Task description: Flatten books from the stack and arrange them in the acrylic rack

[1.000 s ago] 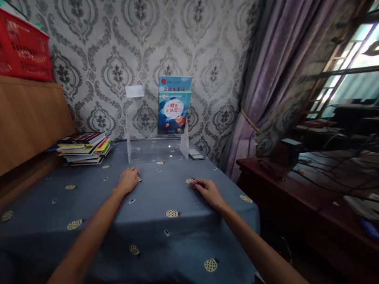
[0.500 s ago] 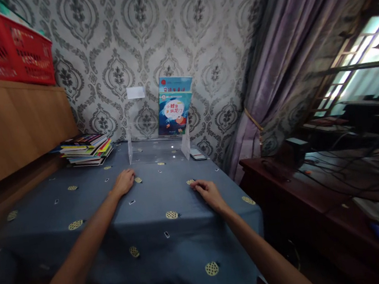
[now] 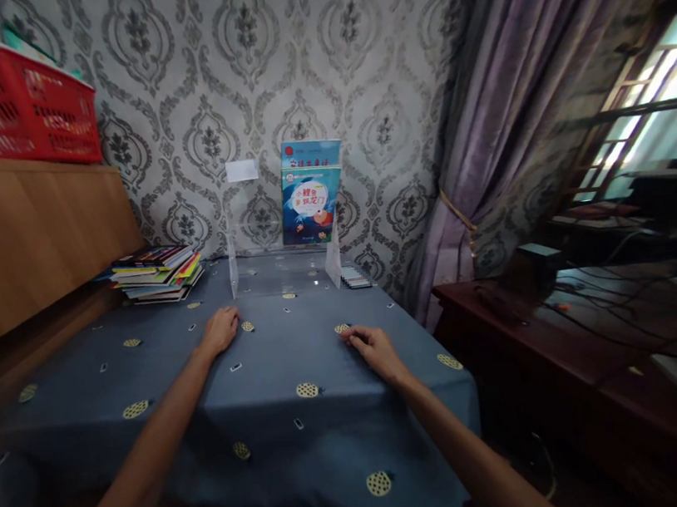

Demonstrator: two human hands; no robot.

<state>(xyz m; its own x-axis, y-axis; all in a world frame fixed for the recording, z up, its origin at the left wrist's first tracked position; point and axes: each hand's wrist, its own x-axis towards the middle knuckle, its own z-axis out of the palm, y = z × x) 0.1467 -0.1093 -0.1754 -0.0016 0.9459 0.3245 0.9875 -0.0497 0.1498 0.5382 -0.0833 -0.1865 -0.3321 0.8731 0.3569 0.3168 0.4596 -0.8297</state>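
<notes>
My left hand (image 3: 222, 330) rests on the blue tablecloth (image 3: 289, 348), its fingers loosely curled and nothing in them. To the right, my right hand (image 3: 375, 349) lies on the cloth by a printed yellow pineapple, thumb and fingers drawn together with nothing showing between them. Beyond both hands stands a clear acrylic rack (image 3: 230, 256) near the wall. Two picture books lean upright at its right side: a dark blue one (image 3: 307, 207) in front, with a lighter blue one (image 3: 312, 151) behind it. A blank white label (image 3: 242, 170) shows at the rack's upper left.
A stack of books (image 3: 156, 275) lies at the table's back left. A red plastic basket (image 3: 8, 103) sits on a wooden cabinet (image 3: 27, 238) at the left. A dark red desk (image 3: 514, 338) with tangled cables stands right, below a purple curtain (image 3: 472, 126).
The view has shifted slightly, so the scene sits a little lower in the picture. Both hands stay in about the same places on the cloth, and the books have not moved.
</notes>
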